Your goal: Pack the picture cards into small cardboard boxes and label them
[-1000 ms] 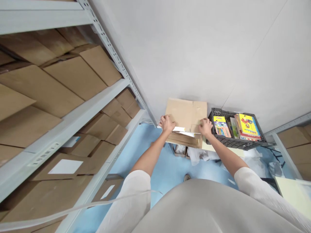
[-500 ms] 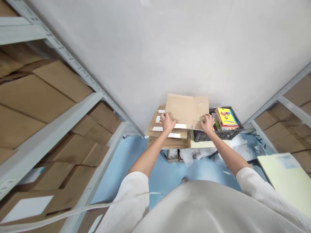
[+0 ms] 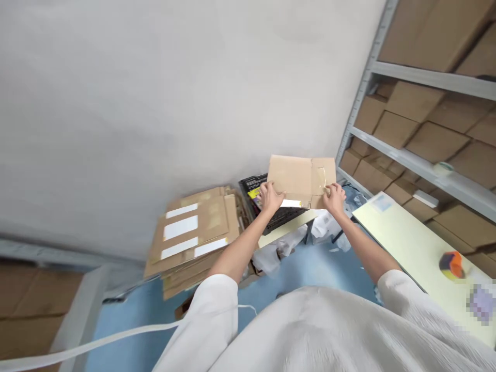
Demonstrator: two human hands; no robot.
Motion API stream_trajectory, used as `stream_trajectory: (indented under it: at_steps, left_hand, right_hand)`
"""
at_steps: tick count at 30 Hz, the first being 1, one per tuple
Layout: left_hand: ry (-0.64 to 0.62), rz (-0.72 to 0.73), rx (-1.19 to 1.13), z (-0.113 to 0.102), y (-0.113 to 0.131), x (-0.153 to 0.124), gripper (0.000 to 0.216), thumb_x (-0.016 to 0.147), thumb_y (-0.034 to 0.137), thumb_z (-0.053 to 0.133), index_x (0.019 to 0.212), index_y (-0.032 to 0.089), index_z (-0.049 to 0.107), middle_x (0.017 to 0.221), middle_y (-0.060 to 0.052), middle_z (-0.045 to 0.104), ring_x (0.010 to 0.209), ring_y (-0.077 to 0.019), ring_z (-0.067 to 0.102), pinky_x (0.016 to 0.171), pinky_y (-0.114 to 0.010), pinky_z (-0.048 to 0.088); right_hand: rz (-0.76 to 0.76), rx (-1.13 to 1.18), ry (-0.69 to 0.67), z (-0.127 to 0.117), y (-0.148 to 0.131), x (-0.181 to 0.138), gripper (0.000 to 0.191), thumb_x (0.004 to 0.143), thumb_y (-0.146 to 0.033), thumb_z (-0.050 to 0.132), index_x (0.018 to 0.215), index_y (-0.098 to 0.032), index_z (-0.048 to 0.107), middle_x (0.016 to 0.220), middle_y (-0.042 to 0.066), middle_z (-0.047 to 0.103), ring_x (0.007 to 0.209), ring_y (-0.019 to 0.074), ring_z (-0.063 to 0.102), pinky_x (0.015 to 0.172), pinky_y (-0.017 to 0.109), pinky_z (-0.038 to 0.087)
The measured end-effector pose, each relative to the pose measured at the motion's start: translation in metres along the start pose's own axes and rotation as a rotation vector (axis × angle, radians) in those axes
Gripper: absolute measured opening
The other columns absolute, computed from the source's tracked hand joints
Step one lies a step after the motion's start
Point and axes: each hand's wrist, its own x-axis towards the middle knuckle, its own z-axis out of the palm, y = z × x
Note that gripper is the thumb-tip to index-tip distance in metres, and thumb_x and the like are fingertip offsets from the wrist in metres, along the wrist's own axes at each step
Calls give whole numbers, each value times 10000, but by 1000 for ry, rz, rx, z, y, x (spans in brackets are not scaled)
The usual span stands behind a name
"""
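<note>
A flattened cardboard box (image 3: 300, 178) is held up in front of me, gripped at its lower edge by both hands. My left hand (image 3: 269, 197) pinches its lower left corner, next to a white label strip. My right hand (image 3: 335, 198) grips the lower right corner, near a torn patch of tape. Below and left of the box lies a stack of flattened cardboard boxes (image 3: 196, 235) with white labels, apart from my hands.
A black plastic crate (image 3: 271, 217) with colourful books sits behind my left hand. A pale green table (image 3: 411, 245) at right carries an orange tape dispenser (image 3: 450, 264). Metal shelving (image 3: 411, 160) with cardboard cartons stands at right. White plastic wrap (image 3: 289, 248) lies on the blue floor.
I have turned to the right with the flattened box lifted off the stack; the left shelving has left the view and the right shelving and table have come in.
</note>
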Motion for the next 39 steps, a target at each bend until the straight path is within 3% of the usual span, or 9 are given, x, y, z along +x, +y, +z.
stream_trajectory:
  at_steps: [4,10,17,25,32,39]
  left_hand:
    - [-106,95,-25,69,82,-15,737,846,445,828,1479,279,491,1568,-175,422,1503,-403,415,1224,-555,323]
    - [-271,226,-22,170,197,-64,716,853,452,818,1468,287,493,1560,-174,433,1496,-399,417,1210,-552,327]
    - [-475,340,0,270,291,-118,709,831,463,830,1438,298,504,1546,-168,440,1482,-397,429,1191,-540,333]
    - [-695,479,84,365,349,-138,721,804,430,842,1424,296,499,1524,-169,465,1473,-401,454,1203,-545,332]
    - [-838,584,133,446,384,-119,714,802,410,844,1411,309,485,1522,-156,472,1465,-387,476,1184,-535,350]
    - [-971,643,255,511,397,-98,696,803,398,831,1398,320,480,1506,-142,495,1458,-369,497,1177,-514,369]
  right_hand:
    - [141,-22,55,-50,91,-3,432,926,-306,552,1325,-242,702,1554,149,485,1335,386,434,1083,541,401]
    - [326,-81,98,-123,225,-30,430,934,-307,530,1322,-230,700,1563,154,480,1319,386,450,1085,552,405]
    - [550,-152,95,-179,338,-75,426,929,-293,552,1321,-231,708,1550,154,491,1298,386,473,1092,557,412]
    - [818,-214,14,-191,416,-108,451,941,-286,573,1374,-244,693,1552,136,506,1292,374,525,1106,535,438]
    - [1010,-234,-60,-178,465,-97,455,954,-306,582,1395,-254,685,1576,129,490,1316,361,563,1129,509,457]
    - [1195,-216,-148,-151,490,-83,467,945,-282,588,1400,-252,685,1534,137,525,1307,342,604,1127,482,483]
